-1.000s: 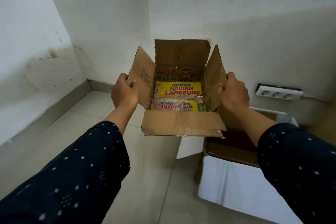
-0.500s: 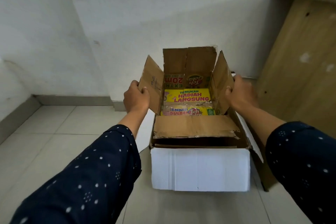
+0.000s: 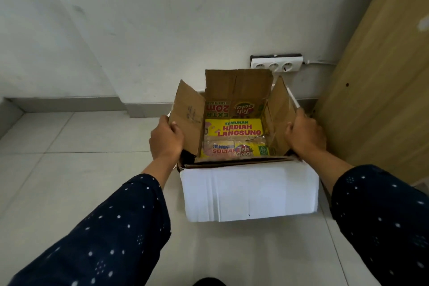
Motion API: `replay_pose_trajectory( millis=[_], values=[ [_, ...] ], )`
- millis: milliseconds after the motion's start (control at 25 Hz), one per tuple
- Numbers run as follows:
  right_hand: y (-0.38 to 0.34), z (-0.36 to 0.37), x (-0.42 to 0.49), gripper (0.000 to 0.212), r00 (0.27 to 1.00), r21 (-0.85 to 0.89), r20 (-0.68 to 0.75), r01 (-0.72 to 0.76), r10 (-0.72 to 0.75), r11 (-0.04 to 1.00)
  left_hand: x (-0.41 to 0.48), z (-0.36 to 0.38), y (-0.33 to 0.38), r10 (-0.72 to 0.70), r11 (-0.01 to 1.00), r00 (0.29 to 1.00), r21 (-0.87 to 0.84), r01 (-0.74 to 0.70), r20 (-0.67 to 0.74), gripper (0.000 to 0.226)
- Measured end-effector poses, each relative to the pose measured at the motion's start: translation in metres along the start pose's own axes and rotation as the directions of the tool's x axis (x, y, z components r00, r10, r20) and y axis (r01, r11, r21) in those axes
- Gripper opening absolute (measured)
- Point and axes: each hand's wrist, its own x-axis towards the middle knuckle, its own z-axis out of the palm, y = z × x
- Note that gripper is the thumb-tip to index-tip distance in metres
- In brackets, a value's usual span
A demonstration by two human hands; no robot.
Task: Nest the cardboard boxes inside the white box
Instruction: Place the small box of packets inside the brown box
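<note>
Single head-worn view, wide-angle, looking forward and steeply down. Both forearms enter from the bottom corners. White box sits close, centre frame, on floor tiles. Wall fills upper frame, edges bowed. No second view.

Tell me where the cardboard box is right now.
In the head view, the cardboard box sits centre frame, lowered into the white box on the floor, gripped by the left hand and right hand, below the wall sockets.
</note>
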Motion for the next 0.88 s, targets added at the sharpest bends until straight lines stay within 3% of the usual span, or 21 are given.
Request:
replay_pose_trajectory(
  millis=[240,360,480,680,880],
  values=[
    [0.004,0.022,0.005,0.021,0.998,-0.039,0.061,0.011,-0.009,0.999,-0.003,0.019,-0.015,0.002,0.997,0.996,0.078,-0.009,0.09,0.022],
    [0.011,0.029,0.006,0.035,0.999,-0.025,0.033,-0.004,0.005,1.0,-0.006,0.029,-0.02,-0.048,0.975,0.989,0.22,0.016,0.138,0.04],
    [0.026,0.033,0.007,0.053,0.995,-0.086,-0.002,-0.096,0.096,0.992,-0.007,0.032,-0.031,-0.147,0.978,0.961,0.182,0.106,0.234,0.062],
    [0.046,0.047,-0.006,0.074,0.943,-0.024,0.201,-0.267,0.266,0.963,-0.016,0.037,-0.047,-0.126,0.992,0.919,0.071,0.107,0.373,0.052],
    [0.034,0.055,-0.009,0.074,0.953,-0.026,0.168,-0.251,0.252,0.968,-0.009,0.042,-0.052,-0.123,0.992,0.932,0.065,0.107,0.342,0.045]
  ],
)
